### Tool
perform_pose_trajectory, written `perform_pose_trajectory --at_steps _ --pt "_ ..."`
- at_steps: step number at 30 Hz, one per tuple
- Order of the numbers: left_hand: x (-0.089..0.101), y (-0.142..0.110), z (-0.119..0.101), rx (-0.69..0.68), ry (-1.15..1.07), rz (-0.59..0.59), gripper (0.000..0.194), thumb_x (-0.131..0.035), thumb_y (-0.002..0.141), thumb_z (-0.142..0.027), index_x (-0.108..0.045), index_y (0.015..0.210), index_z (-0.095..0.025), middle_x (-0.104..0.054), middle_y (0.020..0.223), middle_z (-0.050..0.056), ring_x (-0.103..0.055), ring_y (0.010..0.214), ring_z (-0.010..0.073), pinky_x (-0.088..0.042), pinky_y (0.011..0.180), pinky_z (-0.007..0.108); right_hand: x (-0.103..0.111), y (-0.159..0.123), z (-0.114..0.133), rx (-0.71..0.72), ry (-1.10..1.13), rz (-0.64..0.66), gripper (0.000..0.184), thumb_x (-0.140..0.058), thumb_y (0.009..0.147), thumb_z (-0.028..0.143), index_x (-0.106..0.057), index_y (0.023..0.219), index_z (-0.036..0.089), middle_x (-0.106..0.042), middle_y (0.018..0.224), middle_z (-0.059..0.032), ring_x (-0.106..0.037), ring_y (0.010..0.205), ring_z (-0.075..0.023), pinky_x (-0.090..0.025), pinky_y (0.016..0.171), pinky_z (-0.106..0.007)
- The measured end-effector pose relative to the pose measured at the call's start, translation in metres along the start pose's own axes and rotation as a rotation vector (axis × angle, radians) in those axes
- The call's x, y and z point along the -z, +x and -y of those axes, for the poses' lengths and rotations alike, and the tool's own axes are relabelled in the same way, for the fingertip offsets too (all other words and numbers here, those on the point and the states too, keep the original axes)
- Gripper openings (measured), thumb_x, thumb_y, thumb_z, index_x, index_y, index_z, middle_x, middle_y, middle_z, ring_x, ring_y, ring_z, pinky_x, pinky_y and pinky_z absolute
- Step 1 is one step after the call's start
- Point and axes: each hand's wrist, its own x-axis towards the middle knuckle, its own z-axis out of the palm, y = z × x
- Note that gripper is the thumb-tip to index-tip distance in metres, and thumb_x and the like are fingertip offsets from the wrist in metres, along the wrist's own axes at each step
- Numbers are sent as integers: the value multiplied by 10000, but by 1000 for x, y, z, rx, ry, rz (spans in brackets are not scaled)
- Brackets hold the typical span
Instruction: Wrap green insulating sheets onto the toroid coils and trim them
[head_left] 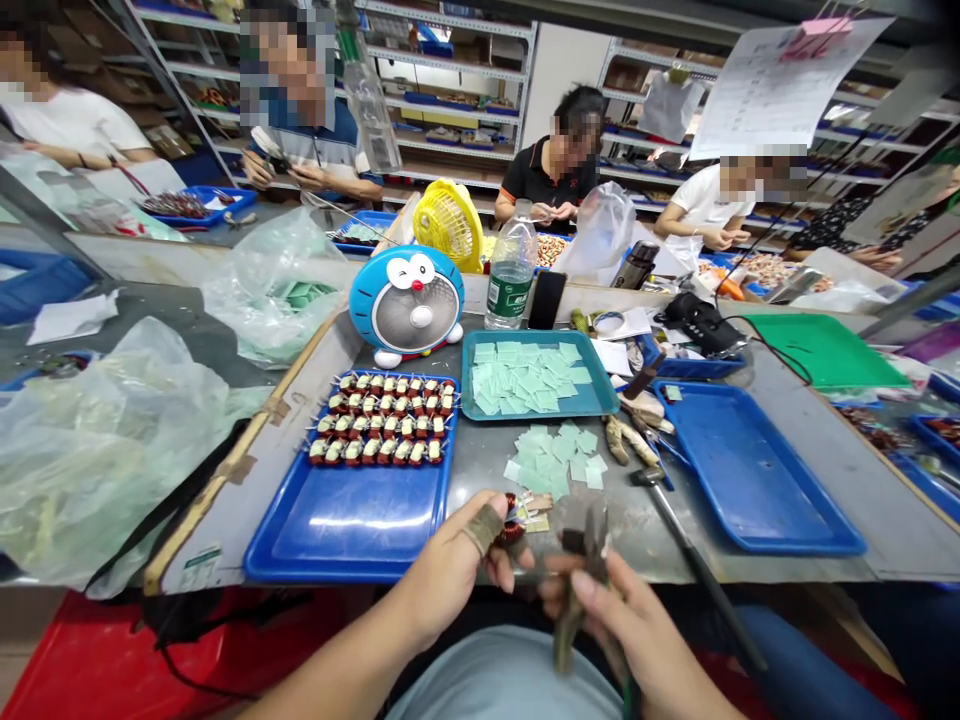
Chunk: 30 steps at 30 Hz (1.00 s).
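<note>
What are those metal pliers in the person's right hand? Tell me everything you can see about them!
The pliers are held in the person's right hand, with the nose pointing up and a handle pointing down. The head looks like dull grey metal. One long handle shows below the fingers, and the hand hides most of the rest. The pliers are tilted a little and sit close to the dark coil in the left hand. I can't tell whether the jaws are open or shut.
</note>
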Motion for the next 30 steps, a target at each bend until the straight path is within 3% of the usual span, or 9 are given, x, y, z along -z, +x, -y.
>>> perform_pose_trajectory --at_steps 2,5,10,15,18,23,27,30 --pt "1 2 -1 -1 -13 -5 476 -472 985 -604 -582 1042 -144 -728 898 84 -607 673 140 -451 706 291 2 -9 -12 -77 92 80 570 -779 765 578 -651 1178 206 -704 1160 -135 -693 1046 -298 -526 936 -455" --pt "0 5 -2 -23 1 4 452 -482 996 -568 -609 1092 -144 -725 981 91 -605 714 142 -450 732 292 6 -15 -8 -27 -76 164 574 -755 776 614 -651 1171 210 -702 1089 -112 -671 991 -267 -516 866 -393" --pt "-3 9 1 -12 -52 26 455 -537 986 -533 -660 1142 -124 -705 1099 117 -601 732 132 -448 737 283 9 -9 17 16 -362 72 522 -666 854 637 -634 1171 223 -635 931 -36 -577 887 -212 -467 829 -328" --pt "-4 8 5 34 -210 2 469 -567 983 -497 -666 1203 -95 -706 1132 158 -606 704 118 -467 726 275 4 -6 14 23 -326 197 455 -623 903 606 -586 1142 221 -547 901 -4 -481 795 -160 -401 758 -281" --pt "-2 7 6 55 -278 0 439 -567 988 -475 -668 1186 -96 -713 1103 159 -615 695 121 -487 723 278 2 -5 4 15 -263 277 475 -656 860 636 -574 1047 208 -493 847 12 -417 727 -136 -354 676 -257" --pt "1 8 8 58 -276 -27 350 -637 947 -435 -644 1135 -140 -731 1003 120 -664 705 150 -483 706 272 2 -7 -14 19 -248 245 509 -673 828 660 -569 1028 203 -478 823 22 -394 676 -114 -324 628 -243" --pt "2 7 10 45 -265 22 384 -632 950 -410 -590 1227 -148 -725 961 111 -648 713 153 -474 718 280 4 -12 -17 29 -283 153 595 -690 816 646 -578 1218 222 -653 1006 -50 -603 891 -200 -458 815 -315" --pt "4 8 13 -7 -193 11 359 -601 969 -403 -580 1210 -138 -708 920 95 -603 722 150 -457 710 282 6 -15 -11 -2 -357 139 652 -670 860 610 -533 1372 232 -698 1179 -99 -647 1081 -265 -467 975 -392"
